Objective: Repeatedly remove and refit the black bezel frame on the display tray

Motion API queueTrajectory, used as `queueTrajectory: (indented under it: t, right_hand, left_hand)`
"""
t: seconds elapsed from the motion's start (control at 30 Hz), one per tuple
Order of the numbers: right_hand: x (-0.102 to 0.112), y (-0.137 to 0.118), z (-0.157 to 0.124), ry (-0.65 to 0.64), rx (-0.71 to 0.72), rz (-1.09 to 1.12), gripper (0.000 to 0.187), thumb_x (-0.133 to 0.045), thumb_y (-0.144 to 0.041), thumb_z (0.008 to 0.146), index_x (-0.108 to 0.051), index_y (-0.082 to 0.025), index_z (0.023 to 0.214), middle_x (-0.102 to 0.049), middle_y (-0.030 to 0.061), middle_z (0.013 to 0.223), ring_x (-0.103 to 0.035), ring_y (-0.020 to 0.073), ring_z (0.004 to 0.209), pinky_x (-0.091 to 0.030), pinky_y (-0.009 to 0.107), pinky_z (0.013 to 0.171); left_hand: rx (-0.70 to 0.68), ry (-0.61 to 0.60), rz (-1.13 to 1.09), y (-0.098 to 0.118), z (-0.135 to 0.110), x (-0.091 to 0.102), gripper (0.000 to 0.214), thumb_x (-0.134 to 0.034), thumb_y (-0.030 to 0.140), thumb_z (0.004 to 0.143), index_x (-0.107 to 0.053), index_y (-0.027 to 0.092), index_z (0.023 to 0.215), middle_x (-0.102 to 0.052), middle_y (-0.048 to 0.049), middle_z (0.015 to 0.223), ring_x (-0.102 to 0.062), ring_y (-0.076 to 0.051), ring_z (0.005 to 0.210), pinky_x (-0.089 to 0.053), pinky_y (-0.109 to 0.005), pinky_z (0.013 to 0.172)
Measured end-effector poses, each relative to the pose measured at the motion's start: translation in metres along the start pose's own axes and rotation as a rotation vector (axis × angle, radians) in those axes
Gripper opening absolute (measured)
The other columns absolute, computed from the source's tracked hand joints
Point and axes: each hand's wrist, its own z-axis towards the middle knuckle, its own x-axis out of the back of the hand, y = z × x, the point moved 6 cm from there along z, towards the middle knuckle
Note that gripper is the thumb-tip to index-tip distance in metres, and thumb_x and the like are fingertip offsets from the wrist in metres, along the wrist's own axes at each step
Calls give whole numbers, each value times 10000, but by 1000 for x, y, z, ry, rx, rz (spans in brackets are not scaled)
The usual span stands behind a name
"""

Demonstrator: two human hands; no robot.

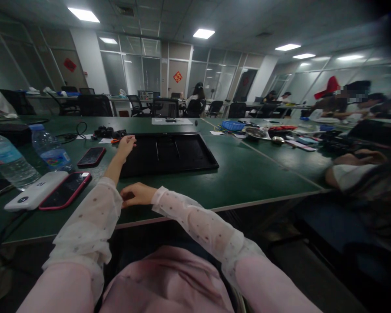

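A shallow black tray (pixel 195 154) lies on the green tabletop in front of me, with two thin light sticks (pixel 177 150) inside it, apart from each other. My left hand (pixel 126 147) is over the tray's far left corner. Its fingers are bent together, and whatever may be between them is too small to make out. Close to the table's front edge, below the tray's left end, my right hand (pixel 138 194) is loosely curved, thumb and fingers apart, with nothing visible in it. Just left of my left hand is a small orange item (pixel 115 141).
At left stand two water bottles (pixel 50 148), beside two phones (pixel 65 190) and a white power bank (pixel 35 191). Dark cables (pixel 73 135) lie behind. A blue basket (pixel 233 125) and a metal bowl (pixel 256 132) are at right. A person's arm (pixel 355 169) rests on the right.
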Motion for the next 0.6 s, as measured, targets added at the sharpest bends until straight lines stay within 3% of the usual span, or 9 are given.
queueTrajectory:
  t: [0.07,0.17,0.23,0.3,0.47,0.53,0.6]
  right_hand:
    - [4,5,5,75,-54,-90,98,-802,-232,830,-709,-204,839,-665,-61,740,-641,144,773,-443,223,714]
    - [38,24,0,334,-273,-296,49,-712,-200,876,-682,-236,890,-677,-26,803,-652,189,822,-450,259,737]
    - [67,35,-9,506,-386,-365,118,-661,-176,895,-674,-258,980,-702,4,906,-660,216,887,-478,302,795]
    - [92,40,-19,621,-397,-341,213,-658,-152,891,-662,-267,1071,-706,7,952,-658,208,909,-498,324,847]
    - [138,37,-61,745,-225,-134,216,-557,-154,954,-661,-201,1138,-678,-5,834,-668,154,831,-532,322,865]
    - [149,42,-83,691,-254,-38,222,-548,-174,966,-645,-176,1166,-667,-12,768,-660,148,759,-543,302,778]
    - [162,51,-109,726,-333,-10,340,-585,-172,950,-584,-170,1290,-667,-30,732,-630,134,681,-532,278,721]
  left_hand:
    - [-3,-14,-12,5,-5,-6,354,-503,257,1020,-611,123,1329,-693,-149,1296,-703,-151,932,-515,-233,736]
    - [1,-47,-28,4,-8,-13,350,-515,253,1020,-620,120,1326,-695,-150,1298,-708,-147,916,-512,-225,716]
    - [37,-71,-30,-3,-5,-16,348,-521,253,1020,-628,126,1326,-698,-150,1296,-716,-147,894,-515,-226,706]
    - [73,-68,-19,-12,0,-13,346,-534,244,1010,-642,130,1318,-710,-152,1269,-725,-157,871,-534,-245,716]
    - [-31,65,198,-35,10,26,373,-547,276,967,-688,110,1270,-734,-142,1209,-723,-207,1006,-561,-317,915]
    - [-17,125,315,-49,6,45,362,-585,309,942,-714,115,1219,-733,-142,1205,-698,-241,1105,-529,-343,1001]
    - [39,160,394,-66,0,58,346,-626,321,919,-721,120,1183,-731,-139,1198,-676,-264,1152,-499,-357,1039]
